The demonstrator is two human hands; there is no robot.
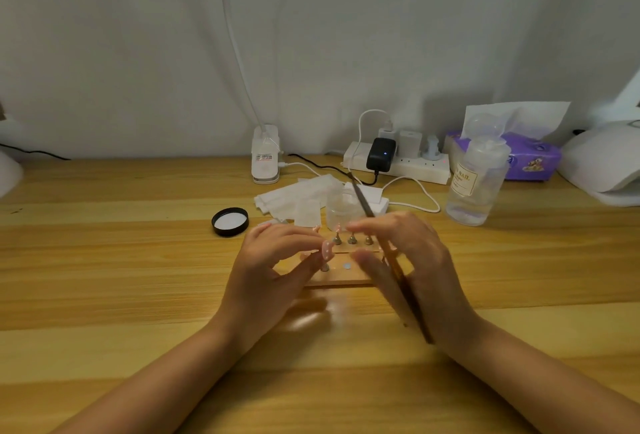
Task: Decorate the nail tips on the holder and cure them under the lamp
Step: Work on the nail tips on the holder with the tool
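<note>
My left hand [277, 260] pinches a pink nail tip [327, 249] over the wooden holder [341, 279], my right hand [412, 260] grips a brush [388, 250]; next, careful dotting.

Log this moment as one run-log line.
left hand: pinches pink nail tip | right hand: holds brush | holder: on table
</note>
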